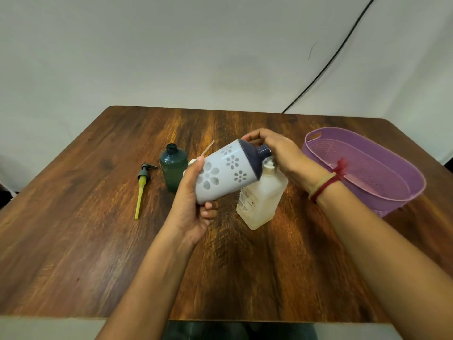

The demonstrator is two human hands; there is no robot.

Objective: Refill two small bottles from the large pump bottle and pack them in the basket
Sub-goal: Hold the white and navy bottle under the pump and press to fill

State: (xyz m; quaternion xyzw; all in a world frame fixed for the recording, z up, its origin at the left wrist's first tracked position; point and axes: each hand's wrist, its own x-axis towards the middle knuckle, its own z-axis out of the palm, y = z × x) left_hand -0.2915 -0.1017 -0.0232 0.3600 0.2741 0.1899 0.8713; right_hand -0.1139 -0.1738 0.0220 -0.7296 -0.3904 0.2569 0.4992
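Small bottles, 2: flowered white bottle [228, 170], held tilted, long axis low-left to high-right, navy mouth just beside the nozzle of the large pump bottle [263, 197]; left hand [193, 204] grips its base, right hand [282, 153] curls round its neck, nearer the pump. Green bottle [174, 168], uncapped, upright on the table [98, 241], left. Large pump bottle, 1, under the right hand. Purple basket [367, 153], 1, right. Detached pump [143, 177], 1, lying far left

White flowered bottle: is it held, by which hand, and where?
Yes. The left hand grips the white flowered bottle round its base end; the right hand curls over its dark neck.
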